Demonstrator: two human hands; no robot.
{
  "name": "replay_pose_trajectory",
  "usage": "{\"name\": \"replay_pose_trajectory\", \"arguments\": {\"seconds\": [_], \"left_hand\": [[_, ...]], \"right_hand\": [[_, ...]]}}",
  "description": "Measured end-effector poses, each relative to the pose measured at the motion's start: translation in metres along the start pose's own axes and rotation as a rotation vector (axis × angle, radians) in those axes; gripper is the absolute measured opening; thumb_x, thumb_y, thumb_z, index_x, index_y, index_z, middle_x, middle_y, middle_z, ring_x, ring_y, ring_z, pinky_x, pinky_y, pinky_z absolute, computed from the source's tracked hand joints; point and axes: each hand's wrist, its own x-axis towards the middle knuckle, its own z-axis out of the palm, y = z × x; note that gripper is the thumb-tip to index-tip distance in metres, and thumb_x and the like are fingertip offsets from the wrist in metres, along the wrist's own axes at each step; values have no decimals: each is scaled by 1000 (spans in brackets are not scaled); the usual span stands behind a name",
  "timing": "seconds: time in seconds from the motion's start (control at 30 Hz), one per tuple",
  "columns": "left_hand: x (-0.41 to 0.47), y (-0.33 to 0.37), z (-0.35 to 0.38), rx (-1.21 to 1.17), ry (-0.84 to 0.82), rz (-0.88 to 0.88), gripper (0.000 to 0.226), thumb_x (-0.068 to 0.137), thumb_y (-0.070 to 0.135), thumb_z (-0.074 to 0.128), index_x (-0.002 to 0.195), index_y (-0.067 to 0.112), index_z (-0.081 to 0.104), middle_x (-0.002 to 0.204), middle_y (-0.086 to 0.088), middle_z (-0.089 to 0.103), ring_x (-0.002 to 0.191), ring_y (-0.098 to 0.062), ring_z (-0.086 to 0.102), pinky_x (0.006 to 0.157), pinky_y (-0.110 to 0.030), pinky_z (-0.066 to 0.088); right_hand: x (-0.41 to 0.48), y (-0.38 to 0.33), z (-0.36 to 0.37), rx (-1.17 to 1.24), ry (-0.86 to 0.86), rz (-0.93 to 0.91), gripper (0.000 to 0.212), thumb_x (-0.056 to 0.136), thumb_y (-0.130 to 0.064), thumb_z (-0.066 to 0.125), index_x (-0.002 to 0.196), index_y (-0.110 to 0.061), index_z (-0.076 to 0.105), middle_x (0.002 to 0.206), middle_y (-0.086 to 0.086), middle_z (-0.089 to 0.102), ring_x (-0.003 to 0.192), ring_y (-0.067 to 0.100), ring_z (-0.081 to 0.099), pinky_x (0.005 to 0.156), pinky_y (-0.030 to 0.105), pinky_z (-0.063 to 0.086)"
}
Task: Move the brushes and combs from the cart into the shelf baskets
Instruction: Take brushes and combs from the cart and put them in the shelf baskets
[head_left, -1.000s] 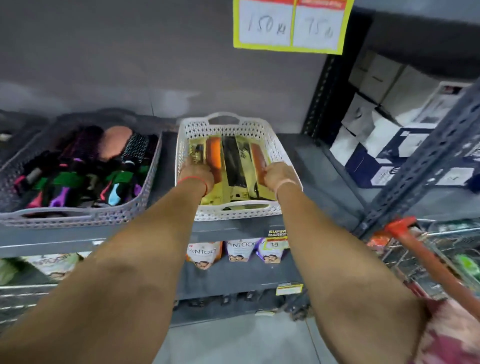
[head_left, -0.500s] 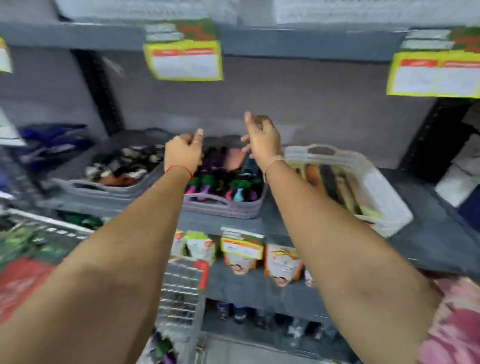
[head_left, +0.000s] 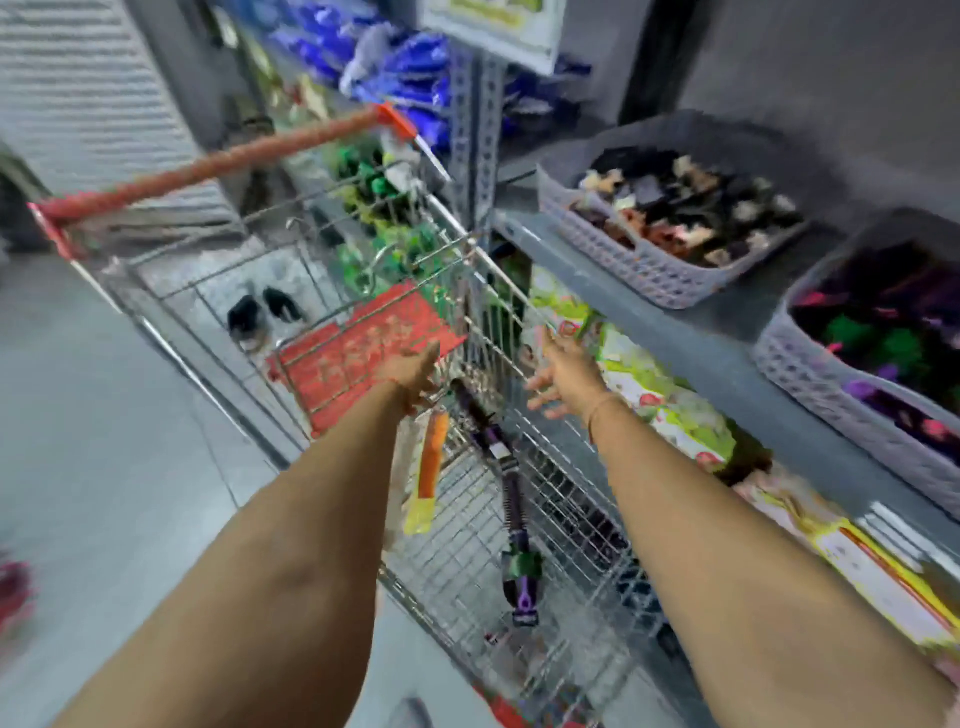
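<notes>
Leftmost lies bare grey floor, open room beside the wire cart, whose red handle bar slants across the upper left. A red flap lies at the handle end of the cart basket. Both forearms reach out over the cart. The left hand hovers above the flap's edge with fingers extended and nothing in it; the right hand is spread open, also empty, above the cart's shelf-side rim.

Down on the wire bottom of the cart, between the two arms, lie an orange comb in a yellow-ended packet and, just beside it, a purple-and-black round brush with a green-and-purple tag at its near end. Farther along the cart, blurred green items are piled; what they are cannot be told.

To the right, the cart stands close against a grey metal shelf, with little gap between the wire side and the shelf edge. On the shelf sits a grey perforated basket of dark and tan small items, too blurred to name. Farther right a second grey basket holds purple, green and pink brushes. Below the shelf edge, packets in green and white line the lower tier.
</notes>
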Motion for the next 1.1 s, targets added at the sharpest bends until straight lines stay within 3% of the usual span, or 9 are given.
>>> {"name": "replay_pose_trajectory", "arguments": {"seconds": [0.07, 0.17, 0.3, 0.43, 0.53, 0.7, 0.87, 1.0, 1.1], "left_hand": [[27, -35, 2, 21, 34, -97, 33, 95, 45, 36, 90, 15, 49, 66, -5, 48, 52, -17, 41, 43, -19, 33], [60, -90, 16, -4, 126, -239, 36, 92, 44, 45, 81, 12, 55, 72, -10, 51, 61, -22, 47, 40, -14, 38], [96, -159, 44, 109, 207, -438, 49, 84, 41, 56, 115, 4, 60, 113, -23, 63, 106, -36, 61, 89, -40, 52], [128, -188, 55, 217, 362, -501, 40, 92, 23, 46, 128, 6, 54, 128, -25, 59, 114, -38, 58, 96, -39, 48], [152, -210, 56, 322, 438, -496, 52, 94, 20, 42, 143, 6, 35, 146, -23, 41, 132, -37, 43, 110, -37, 37], [173, -220, 55, 326, 458, -420, 47, 86, 14, 56, 131, 5, 49, 125, -27, 60, 109, -41, 61, 82, -41, 51], [153, -211, 79, 201, 385, -398, 9, 74, 22, 67, 77, 22, 59, 92, -15, 72, 81, -31, 69, 72, -34, 57], [131, -213, 126, 194, 188, -311, 35, 83, 51, 56, 75, 18, 65, 86, -15, 72, 82, -29, 69, 66, -25, 47], [131, -216, 138, 258, 278, -357, 48, 94, 42, 40, 93, 7, 72, 99, -22, 71, 94, -34, 66, 71, -27, 43]], "right_hand": [[29, 24, 15, -48, -101, 59, 51, 87, -64, 31, 114, -23, 47, 71, 6, 58, 47, 21, 55, 47, 22, 41], [62, 63, 31, -122, -236, 139, 59, 89, -59, 34, 123, -11, 43, 81, 6, 57, 52, 19, 54, 41, 22, 40], [102, 136, 50, -304, -331, 207, 44, 89, -58, 36, 110, -19, 44, 97, 2, 57, 70, 20, 57, 47, 25, 45], [130, 184, 64, -621, -241, -15, 35, 90, -49, 45, 105, -19, 55, 100, 6, 66, 75, 23, 59, 53, 24, 41], [148, 196, 84, -883, -326, -249, 37, 93, -41, 43, 116, -14, 54, 120, 8, 59, 98, 29, 59, 72, 32, 47], [146, 204, 112, -759, -357, -348, 31, 93, -31, 46, 110, -7, 57, 114, 15, 59, 95, 36, 59, 77, 43, 51], [136, 214, 92, -743, -288, -255, 31, 94, -30, 45, 108, -5, 59, 115, 13, 59, 95, 33, 59, 70, 28, 42], [136, 214, 82, -722, -143, -127, 30, 95, -29, 45, 110, -8, 60, 118, 12, 59, 99, 29, 59, 76, 29, 44], [137, 215, 81, -683, -101, -129, 30, 94, -28, 47, 109, -5, 60, 116, 15, 61, 97, 30, 59, 74, 29, 43]]}}
